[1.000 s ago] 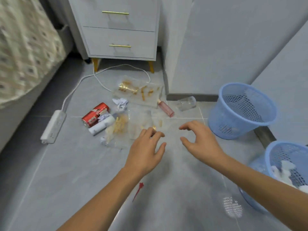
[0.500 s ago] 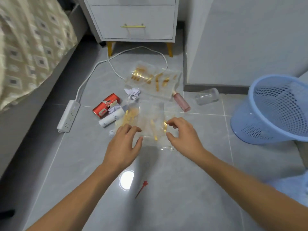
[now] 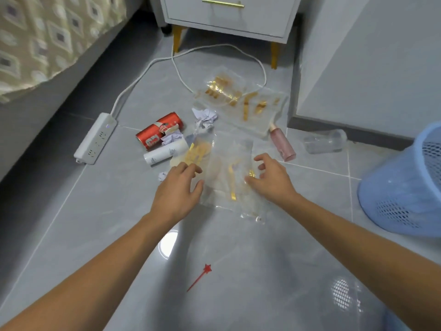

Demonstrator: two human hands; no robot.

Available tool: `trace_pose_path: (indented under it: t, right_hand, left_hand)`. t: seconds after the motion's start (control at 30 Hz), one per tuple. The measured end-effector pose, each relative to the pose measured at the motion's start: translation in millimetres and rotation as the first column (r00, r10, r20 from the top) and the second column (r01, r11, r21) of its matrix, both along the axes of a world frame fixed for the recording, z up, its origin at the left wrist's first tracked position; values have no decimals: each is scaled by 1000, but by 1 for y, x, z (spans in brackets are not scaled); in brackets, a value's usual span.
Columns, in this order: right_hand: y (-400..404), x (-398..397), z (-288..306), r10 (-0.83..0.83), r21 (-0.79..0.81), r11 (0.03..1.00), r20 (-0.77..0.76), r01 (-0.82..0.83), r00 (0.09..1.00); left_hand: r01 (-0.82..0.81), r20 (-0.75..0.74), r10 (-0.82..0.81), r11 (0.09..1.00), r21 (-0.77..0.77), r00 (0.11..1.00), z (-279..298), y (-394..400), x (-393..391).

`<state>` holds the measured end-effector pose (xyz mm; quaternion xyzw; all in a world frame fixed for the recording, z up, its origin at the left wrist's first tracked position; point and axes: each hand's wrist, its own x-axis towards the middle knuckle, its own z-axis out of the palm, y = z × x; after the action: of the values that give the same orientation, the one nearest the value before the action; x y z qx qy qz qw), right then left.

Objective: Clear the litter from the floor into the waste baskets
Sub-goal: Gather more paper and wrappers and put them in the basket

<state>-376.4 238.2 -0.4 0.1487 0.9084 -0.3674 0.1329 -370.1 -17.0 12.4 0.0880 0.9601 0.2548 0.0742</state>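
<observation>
Clear plastic wrappers with gold strips (image 3: pixel 229 177) lie on the grey floor tiles between my hands. My left hand (image 3: pixel 177 191) rests at their left edge, fingers bent over a wrapper with gold pieces. My right hand (image 3: pixel 269 179) hovers at their right edge with curled, spread fingers; thumb and fingertips touch the plastic. Beyond lie a red can (image 3: pixel 158 131), a white tube (image 3: pixel 165 151), crumpled paper (image 3: pixel 205 117), a pink bottle (image 3: pixel 282 144), a clear bottle (image 3: pixel 325 140) and a larger clear wrapper (image 3: pixel 243 101). A blue mesh waste basket (image 3: pixel 405 187) stands at the right.
A white power strip (image 3: pixel 95 138) with its cable lies left of the litter, beside a bed (image 3: pixel 47 39). A white drawer unit (image 3: pixel 229 15) on gold legs stands at the back. A red star pick (image 3: pixel 200 275) lies on the floor near me. A grey wall is at the right.
Both hands have moved forward and down onto the clear wrappers; the view has moved closer to the litter, and the second basket at lower right has left the frame.
</observation>
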Motion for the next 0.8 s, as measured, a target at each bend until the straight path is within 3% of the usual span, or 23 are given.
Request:
trace_pose_path:
  t: [0.13, 0.3, 0.43, 0.57, 0.8]
  right_hand:
    - [-21, -38, -25, -108, 10, 994, 73, 107, 991]
    - [-55, -49, -42, -118, 215, 970, 27, 110, 993]
    - [-63, -42, -43, -161, 113, 980, -23, 162, 987]
    - [-57, -36, -44, -190, -101, 978, -74, 182, 979]
    - [-51, -9, -46, -170, -252, 959, -144, 130, 975]
  left_hand:
    - [-13, -27, 14, 1000, 25, 1000, -12, -4, 6]
    - [-45, -41, 47, 998, 42, 998, -12, -19, 28]
    - [25, 134, -33, 998, 61, 990, -18, -29, 65]
    - [171, 345, -145, 984, -45, 927, -40, -20, 114]
    - [214, 331, -179, 974, -73, 926, -61, -11, 147]
